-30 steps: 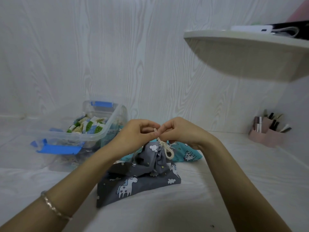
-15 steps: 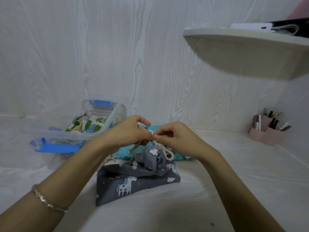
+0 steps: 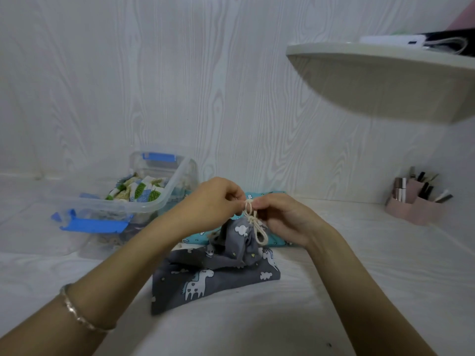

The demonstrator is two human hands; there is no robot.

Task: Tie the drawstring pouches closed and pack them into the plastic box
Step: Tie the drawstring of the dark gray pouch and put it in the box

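A grey unicorn-print drawstring pouch point(image 3: 205, 276) lies on the white surface in front of me, its neck gathered and lifted. Its cream drawstring point(image 3: 253, 222) rises from the neck into a loop. My left hand point(image 3: 216, 201) and my right hand point(image 3: 282, 217) both pinch that string above the pouch, fingertips nearly touching. A teal printed pouch point(image 3: 267, 195) lies flat behind, mostly hidden by my hands. The clear plastic box point(image 3: 154, 201) with blue latches stands open at the left, holding a leaf-print pouch point(image 3: 140, 192).
The box's clear lid with a blue clip point(image 3: 92, 224) lies in front of the box. A pink organiser point(image 3: 416, 204) with pens stands at the far right. A rounded shelf point(image 3: 385, 80) juts out overhead on the right. A white panelled wall closes the back.
Both hands have worked the drawstring above the grey pouch, staying nearly in place. The string now shows a small loop between the fingertips. The camera tilted slightly.
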